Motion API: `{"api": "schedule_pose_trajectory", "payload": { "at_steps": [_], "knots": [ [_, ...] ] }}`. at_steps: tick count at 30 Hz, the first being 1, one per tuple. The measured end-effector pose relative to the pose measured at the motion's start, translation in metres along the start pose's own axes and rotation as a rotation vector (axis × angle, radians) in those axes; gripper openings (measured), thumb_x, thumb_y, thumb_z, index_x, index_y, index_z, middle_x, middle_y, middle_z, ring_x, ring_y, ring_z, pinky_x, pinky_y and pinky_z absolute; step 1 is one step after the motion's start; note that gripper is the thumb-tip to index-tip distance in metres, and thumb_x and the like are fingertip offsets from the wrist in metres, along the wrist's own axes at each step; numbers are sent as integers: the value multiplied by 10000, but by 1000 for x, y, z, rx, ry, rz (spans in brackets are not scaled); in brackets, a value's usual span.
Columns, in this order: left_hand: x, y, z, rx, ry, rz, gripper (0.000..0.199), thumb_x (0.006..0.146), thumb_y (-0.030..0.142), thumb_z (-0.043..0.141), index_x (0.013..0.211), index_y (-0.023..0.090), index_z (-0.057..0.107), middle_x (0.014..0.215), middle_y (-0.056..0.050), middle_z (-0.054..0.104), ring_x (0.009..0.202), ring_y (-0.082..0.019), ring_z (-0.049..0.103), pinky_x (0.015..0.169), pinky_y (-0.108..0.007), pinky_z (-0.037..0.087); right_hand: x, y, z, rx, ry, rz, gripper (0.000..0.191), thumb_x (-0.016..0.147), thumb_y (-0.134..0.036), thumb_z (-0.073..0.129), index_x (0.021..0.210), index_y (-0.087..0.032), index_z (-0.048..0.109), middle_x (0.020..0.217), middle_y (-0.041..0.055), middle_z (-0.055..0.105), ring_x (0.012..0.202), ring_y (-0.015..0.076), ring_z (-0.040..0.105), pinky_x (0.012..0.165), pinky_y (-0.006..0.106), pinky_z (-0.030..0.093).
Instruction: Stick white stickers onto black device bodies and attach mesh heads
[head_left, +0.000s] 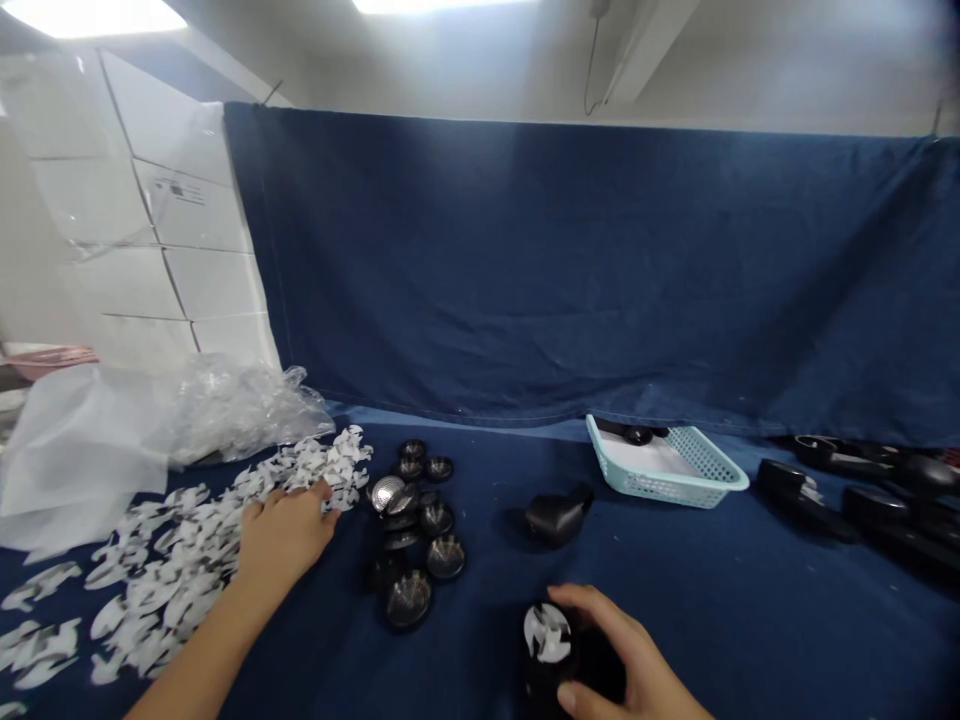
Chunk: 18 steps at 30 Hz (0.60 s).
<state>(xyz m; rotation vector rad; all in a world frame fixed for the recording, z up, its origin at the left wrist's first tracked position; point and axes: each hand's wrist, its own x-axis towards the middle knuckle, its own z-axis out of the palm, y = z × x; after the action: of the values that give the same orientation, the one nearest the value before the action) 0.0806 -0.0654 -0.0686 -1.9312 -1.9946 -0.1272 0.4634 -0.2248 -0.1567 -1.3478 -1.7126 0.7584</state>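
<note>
My left hand reaches palm down onto a spread heap of small white plastic pieces. Its fingers are apart, with the tips among the pieces at the heap's right side. Near the front edge of the view, my right hand grips a black plastic housing between thumb and fingers. A white clip-like piece sits in the round top of that housing. Between my hands lies a cluster of round black caps, one with a silvery perforated face. Beyond my right hand rests another black plastic part.
A light-blue basket holding black parts stands at the back right. More black handled parts lie at the far right. Clear plastic bags and stacked white boxes are at the left. A dark blue curtain hangs behind the table.
</note>
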Motion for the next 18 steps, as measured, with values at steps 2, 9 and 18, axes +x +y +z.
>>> {"api": "schedule_pose_trajectory", "payload": {
  "at_steps": [2, 9, 18],
  "knots": [
    [2, 0, 0, 1, -7, 4, 298, 907, 291, 458, 1050, 187, 698, 984, -157, 748, 1037, -372, 637, 851, -485, 427, 1, -2, 0, 1, 3, -3, 657, 723, -459, 766, 1334, -299, 584, 1381, 101, 578, 1281, 322, 529, 1108, 520, 384],
    [0, 1, 2, 63, -6, 56, 357, 915, 240, 412, 1024, 135, 734, 1057, -208, 717, 1057, -387, 625, 867, -495, 429, 13, -17, -5, 30, -58, -213, 492, 737, -326, 718, 1213, -279, 603, 1106, 56, 681, 992, 239, 661, 895, 342, 526],
    [-5, 4, -3, 90, 51, 35, 325, 896, 185, 415, 951, 159, 735, 1094, -202, 684, 1056, -386, 607, 826, -455, 432, 15, -26, -7, 20, -51, -220, 436, 727, -308, 736, 1148, -285, 626, 1075, 41, 703, 965, 234, 675, 842, 305, 536]
  ]
}}
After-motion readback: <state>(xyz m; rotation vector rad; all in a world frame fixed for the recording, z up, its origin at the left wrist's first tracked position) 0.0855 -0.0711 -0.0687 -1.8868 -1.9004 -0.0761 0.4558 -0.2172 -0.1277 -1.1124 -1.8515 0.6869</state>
